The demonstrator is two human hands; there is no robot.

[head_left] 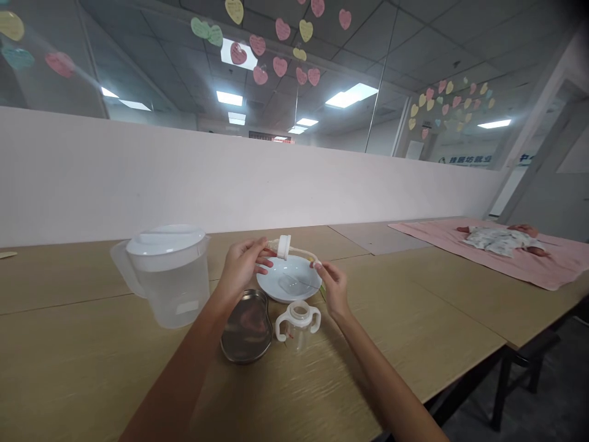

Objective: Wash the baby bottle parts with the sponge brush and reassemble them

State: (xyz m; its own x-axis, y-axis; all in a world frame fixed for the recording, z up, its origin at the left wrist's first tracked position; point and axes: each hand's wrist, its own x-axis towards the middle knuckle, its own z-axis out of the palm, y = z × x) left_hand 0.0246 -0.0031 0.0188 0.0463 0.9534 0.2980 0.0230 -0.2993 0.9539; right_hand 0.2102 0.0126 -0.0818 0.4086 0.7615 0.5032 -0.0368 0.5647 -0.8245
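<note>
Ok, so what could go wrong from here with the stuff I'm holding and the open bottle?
The white cap is up in your left hand's fingers, so it might slip and drop. Your right hand pinches the thin pale piece, and a tug could jerk the cap. The two-handled bottle stands between your forearms; either could perhaps knock it.

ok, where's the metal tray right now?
Head view: the tray lies on the table left of centre, between the pitcher and the cup, on the near left side of the bowl.
</note>
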